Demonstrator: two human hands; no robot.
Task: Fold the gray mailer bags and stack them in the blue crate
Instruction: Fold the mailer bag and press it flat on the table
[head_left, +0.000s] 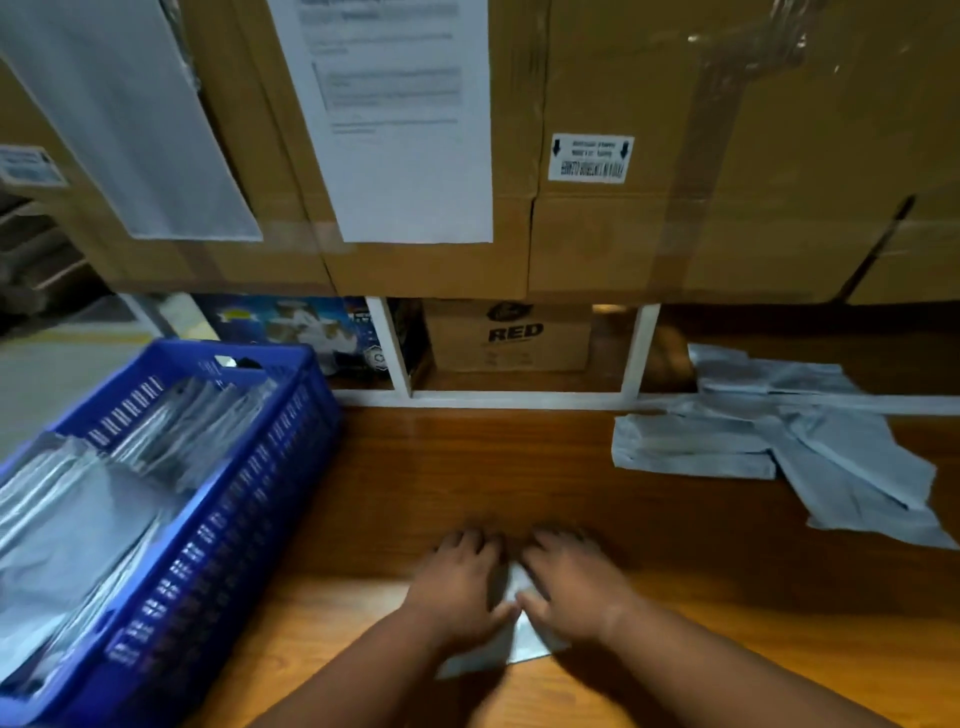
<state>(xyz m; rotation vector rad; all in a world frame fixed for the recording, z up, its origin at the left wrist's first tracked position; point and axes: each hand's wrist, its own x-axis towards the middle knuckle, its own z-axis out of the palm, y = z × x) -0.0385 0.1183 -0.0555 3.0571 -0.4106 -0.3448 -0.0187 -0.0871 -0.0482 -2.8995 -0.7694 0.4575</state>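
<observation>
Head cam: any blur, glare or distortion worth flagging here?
Head view: motion blur smears both hands, left hand and right hand, over the mailer bag; wide-angle bowing on the cardboard boxes; dim warm light, soft sheen on the wooden table; text on the taped paper sheet unreadable.

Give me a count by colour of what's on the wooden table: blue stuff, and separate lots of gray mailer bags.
Blue: 1, the blue crate.
Gray: 3, bags in crate, loose pile, bag under both hands.
Total: 4.

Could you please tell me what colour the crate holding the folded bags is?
Blue crate, head view.
</observation>
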